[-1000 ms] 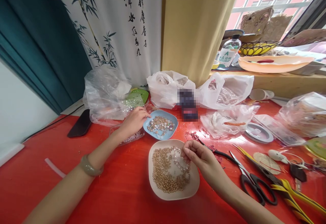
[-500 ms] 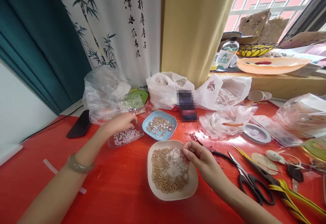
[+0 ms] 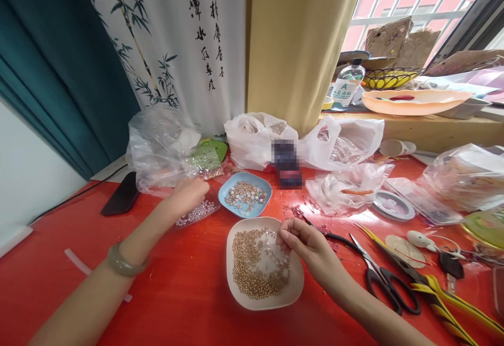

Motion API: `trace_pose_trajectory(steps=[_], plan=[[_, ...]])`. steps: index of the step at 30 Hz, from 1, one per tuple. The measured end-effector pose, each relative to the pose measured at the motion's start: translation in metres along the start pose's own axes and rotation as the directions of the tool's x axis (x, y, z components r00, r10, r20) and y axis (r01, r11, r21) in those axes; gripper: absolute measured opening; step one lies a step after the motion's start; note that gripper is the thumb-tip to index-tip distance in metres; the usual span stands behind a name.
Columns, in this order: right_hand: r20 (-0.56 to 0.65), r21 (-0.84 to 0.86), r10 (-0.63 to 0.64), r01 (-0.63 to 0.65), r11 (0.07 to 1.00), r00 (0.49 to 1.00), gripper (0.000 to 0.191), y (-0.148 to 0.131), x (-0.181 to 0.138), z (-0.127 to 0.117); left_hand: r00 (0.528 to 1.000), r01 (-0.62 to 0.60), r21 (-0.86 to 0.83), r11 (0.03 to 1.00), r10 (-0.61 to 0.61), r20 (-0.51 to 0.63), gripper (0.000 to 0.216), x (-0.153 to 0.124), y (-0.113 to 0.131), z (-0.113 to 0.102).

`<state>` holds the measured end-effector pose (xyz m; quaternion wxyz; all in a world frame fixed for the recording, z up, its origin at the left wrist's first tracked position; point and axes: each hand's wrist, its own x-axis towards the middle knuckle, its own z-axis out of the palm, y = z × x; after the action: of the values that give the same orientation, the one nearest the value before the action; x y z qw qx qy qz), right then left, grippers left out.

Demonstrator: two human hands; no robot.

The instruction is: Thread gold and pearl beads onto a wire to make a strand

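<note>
My left hand is over the clear plastic tray of pale pink pearl beads. Its fingers curl downward, and the fingertips are mostly hidden, so anything between them does not show. Above the right rim of a white dish, my right hand pinches a string of clear beads between thumb and forefinger. Part of this string hangs into the dish, among many small gold beads. Behind it, a blue dish holds mixed gold and pearly beads.
Scissors and yellow-handled pliers lie on the red table to the right, near a key. Plastic bags line the back. A black phone lies at left; a strip is in front.
My left hand has turned and lifted slightly over the pearl tray, its fingers now more tucked under. My right hand keeps its pinch at the dish. The whole view has shifted a little.
</note>
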<state>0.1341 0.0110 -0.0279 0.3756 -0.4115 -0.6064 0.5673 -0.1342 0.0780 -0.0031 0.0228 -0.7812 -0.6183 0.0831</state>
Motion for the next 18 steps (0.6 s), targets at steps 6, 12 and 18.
trace_pose_trajectory(steps=[6,12,18], plan=[[0.015,0.052,0.002,-0.003,0.999,1.0,0.019,0.002,0.0,-0.001,0.999,-0.047,0.046,0.998,0.047,-0.007,0.022,-0.002,-0.004,0.005],[0.016,0.058,-0.005,0.004,0.998,1.0,0.02,0.002,-0.002,-0.002,0.999,-0.03,-0.022,0.999,0.03,-0.024,0.018,-0.002,-0.008,0.005],[-0.008,0.086,0.009,-0.008,0.996,1.0,0.02,-0.002,-0.001,-0.001,0.996,-0.061,-0.313,0.948,0.04,-0.074,0.013,-0.002,0.001,-0.011]])
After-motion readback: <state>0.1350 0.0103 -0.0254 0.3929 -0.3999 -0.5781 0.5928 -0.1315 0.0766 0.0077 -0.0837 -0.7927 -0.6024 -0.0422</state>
